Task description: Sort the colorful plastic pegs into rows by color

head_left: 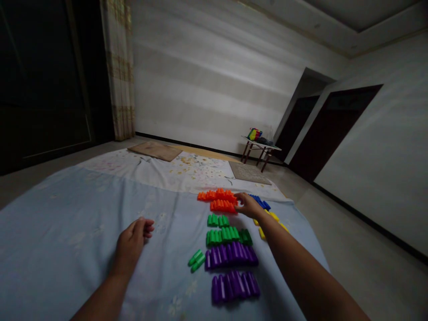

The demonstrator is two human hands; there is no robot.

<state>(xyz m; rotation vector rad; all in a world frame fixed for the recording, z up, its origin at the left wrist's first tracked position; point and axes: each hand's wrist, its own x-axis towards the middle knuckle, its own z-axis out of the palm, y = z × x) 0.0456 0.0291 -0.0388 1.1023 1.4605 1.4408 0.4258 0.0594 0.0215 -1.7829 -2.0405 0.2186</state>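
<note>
Just L of R fingers (241, 196): orange pcs (222, 205), 2 rows.

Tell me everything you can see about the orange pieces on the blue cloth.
The orange pieces are bright, short and plastic-looking, packed side by side in two rows on the blue cloth. The far row reaches further left. They lie beyond the green pieces and left of the blue ones. The right hand is at their right end; whether it grips one is unclear.
</note>
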